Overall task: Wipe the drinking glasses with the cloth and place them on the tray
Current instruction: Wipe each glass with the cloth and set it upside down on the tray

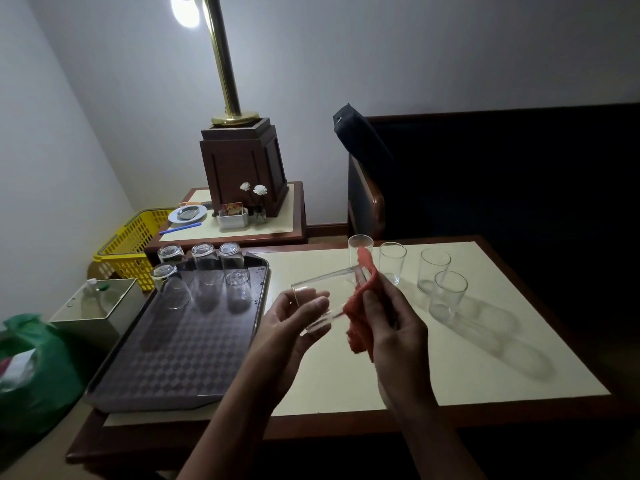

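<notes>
My left hand (294,323) grips a clear drinking glass (323,294) held on its side above the table, mouth towards me. My right hand (391,323) holds an orange-red cloth (360,306) wrapped round the glass's far end. On the dark patterned tray (180,358) at the left, several glasses (207,268) stand upside down along its far edge. Several upright glasses (446,296) stand on the cream table top (381,375) to the right of my hands.
A yellow basket (135,244) and a white box (100,306) stand left of the tray, with a green bag (31,372) nearer me. Behind is a side table with a lamp base (242,168), dish and flowers. A dark chair (485,174) stands beyond the table.
</notes>
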Demonstrator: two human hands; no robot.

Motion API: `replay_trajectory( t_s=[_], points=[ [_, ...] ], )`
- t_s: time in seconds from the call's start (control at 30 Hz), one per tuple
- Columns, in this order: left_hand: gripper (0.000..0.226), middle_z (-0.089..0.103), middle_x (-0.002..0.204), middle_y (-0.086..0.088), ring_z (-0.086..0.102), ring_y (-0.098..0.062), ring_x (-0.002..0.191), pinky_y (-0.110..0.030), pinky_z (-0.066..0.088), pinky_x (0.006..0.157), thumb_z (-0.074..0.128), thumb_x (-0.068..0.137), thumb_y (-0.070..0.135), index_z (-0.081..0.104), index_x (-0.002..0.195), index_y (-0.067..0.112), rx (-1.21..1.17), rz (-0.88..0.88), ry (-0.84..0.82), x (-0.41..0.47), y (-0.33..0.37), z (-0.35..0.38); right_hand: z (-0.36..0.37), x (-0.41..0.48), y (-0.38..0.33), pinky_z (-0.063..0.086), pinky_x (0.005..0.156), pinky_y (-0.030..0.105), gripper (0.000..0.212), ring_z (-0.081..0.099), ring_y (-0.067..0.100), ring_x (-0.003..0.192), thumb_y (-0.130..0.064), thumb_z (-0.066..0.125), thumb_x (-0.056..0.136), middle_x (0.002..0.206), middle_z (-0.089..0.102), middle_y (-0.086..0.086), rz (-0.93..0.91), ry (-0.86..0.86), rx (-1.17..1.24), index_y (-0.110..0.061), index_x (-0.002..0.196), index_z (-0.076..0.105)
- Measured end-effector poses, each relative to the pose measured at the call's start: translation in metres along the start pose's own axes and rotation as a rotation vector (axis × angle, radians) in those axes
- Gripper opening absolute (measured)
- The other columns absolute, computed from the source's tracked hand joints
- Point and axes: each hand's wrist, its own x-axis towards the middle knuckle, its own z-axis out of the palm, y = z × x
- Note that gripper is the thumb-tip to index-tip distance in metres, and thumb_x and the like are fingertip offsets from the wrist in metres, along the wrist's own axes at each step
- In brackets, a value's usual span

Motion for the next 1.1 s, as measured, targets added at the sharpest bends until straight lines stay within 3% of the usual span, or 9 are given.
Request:
replay_trajectory(
  t_s=[0.17, 0.27, 0.4, 0.47, 0.63, 0.77, 0.83, 0.97, 1.1],
  points=[
    [0.049, 0.075, 0.108, 0.006, 0.074, -0.023, 0.095, -0.04, 0.064, 0.082, 0.095, 0.071, 0.035, 0.068, 0.109, 0.021, 0.67, 0.138, 0.028, -0.002, 0.007, -0.005, -0.003, 0.016, -0.001, 0.061, 0.095, 0.045, 0.029, 0.075, 0.013, 0.105, -0.033, 0.062, 0.098, 0.106, 0.079, -0.017, 0.105, -0.046, 0.105, -0.034, 0.126, 0.069],
    [0.071, 0.074, 0.11, 0.007, 0.075, -0.01, 0.094, -0.036, 0.064, 0.084, 0.085, 0.071, 0.063, 0.059, 0.129, 0.031, 0.849, 0.16, -0.053, -0.001, 0.011, -0.005, -0.002, 0.014, 0.004, 0.056, 0.103, 0.053, 0.033, 0.074, 0.015, 0.11, -0.027, 0.064, 0.098, 0.115, 0.078, -0.012, 0.11, -0.005, 0.143, -0.032, 0.131, 0.067],
    [0.045, 0.077, 0.105, -0.012, 0.077, -0.027, 0.095, -0.047, 0.06, 0.093, 0.047, 0.099, 0.063, 0.056, 0.129, 0.031, 0.464, 0.065, -0.051, 0.0, 0.004, 0.007, 0.008, 0.001, 0.009, 0.057, 0.099, 0.056, 0.037, 0.072, 0.02, 0.116, -0.024, 0.06, 0.101, 0.127, 0.073, -0.013, 0.083, -0.053, 0.163, -0.037, 0.136, 0.063],
    [0.051, 0.074, 0.11, -0.005, 0.073, -0.022, 0.1, -0.043, 0.056, 0.094, 0.038, 0.099, 0.071, 0.061, 0.123, 0.032, 0.537, 0.128, -0.002, 0.004, 0.001, 0.009, 0.011, -0.004, 0.012, 0.059, 0.098, 0.051, 0.037, 0.069, 0.017, 0.12, -0.032, 0.06, 0.098, 0.127, 0.073, -0.016, 0.054, -0.06, 0.117, -0.041, 0.133, 0.065],
    [0.031, 0.067, 0.115, -0.011, 0.066, -0.03, 0.105, -0.04, 0.054, 0.093, 0.044, 0.108, 0.04, 0.063, 0.13, 0.03, 0.511, 0.089, -0.019, 0.01, -0.002, -0.001, 0.007, 0.005, 0.01, 0.058, 0.1, 0.05, 0.049, 0.066, 0.02, 0.123, -0.046, 0.059, 0.092, 0.132, 0.071, -0.01, -0.012, -0.098, 0.033, -0.04, 0.141, 0.059],
    [0.042, 0.07, 0.122, -0.016, 0.07, -0.035, 0.112, -0.054, 0.053, 0.103, 0.038, 0.107, 0.057, 0.063, 0.121, 0.027, 0.324, -0.038, -0.032, 0.014, -0.003, 0.004, 0.017, 0.006, 0.011, 0.052, 0.108, 0.033, 0.047, 0.059, 0.006, 0.131, -0.039, 0.06, 0.098, 0.144, 0.061, -0.02, -0.036, -0.235, -0.032, -0.043, 0.145, 0.055],
    [0.048, 0.07, 0.125, -0.016, 0.069, -0.034, 0.117, -0.054, 0.051, 0.107, 0.041, 0.1, 0.065, 0.06, 0.122, 0.026, 0.2, -0.092, 0.028, 0.021, -0.002, 0.0, 0.024, -0.002, 0.019, 0.054, 0.103, 0.027, 0.045, 0.063, 0.006, 0.124, -0.034, 0.06, 0.101, 0.14, 0.065, -0.016, -0.014, -0.224, -0.046, -0.044, 0.145, 0.055],
    [0.068, 0.07, 0.128, -0.012, 0.061, -0.032, 0.126, -0.052, 0.041, 0.114, 0.059, 0.084, 0.072, 0.061, 0.134, 0.026, 0.121, -0.196, 0.169, 0.041, -0.009, -0.017, 0.033, -0.014, 0.037, 0.064, 0.09, 0.043, 0.04, 0.073, 0.016, 0.111, -0.022, 0.067, 0.099, 0.122, 0.076, -0.012, 0.044, -0.181, -0.05, -0.047, 0.13, 0.066],
    [0.05, 0.071, 0.122, -0.015, 0.062, -0.034, 0.121, -0.051, 0.04, 0.114, 0.056, 0.1, 0.052, 0.065, 0.131, 0.014, -0.235, -0.285, 0.189, 0.049, -0.021, -0.031, 0.041, 0.0, 0.038, 0.062, 0.073, 0.024, 0.037, 0.075, 0.012, 0.105, -0.018, 0.068, 0.097, 0.117, 0.078, -0.009, 0.07, -0.199, 0.0, -0.037, 0.13, 0.07]
  ],
)
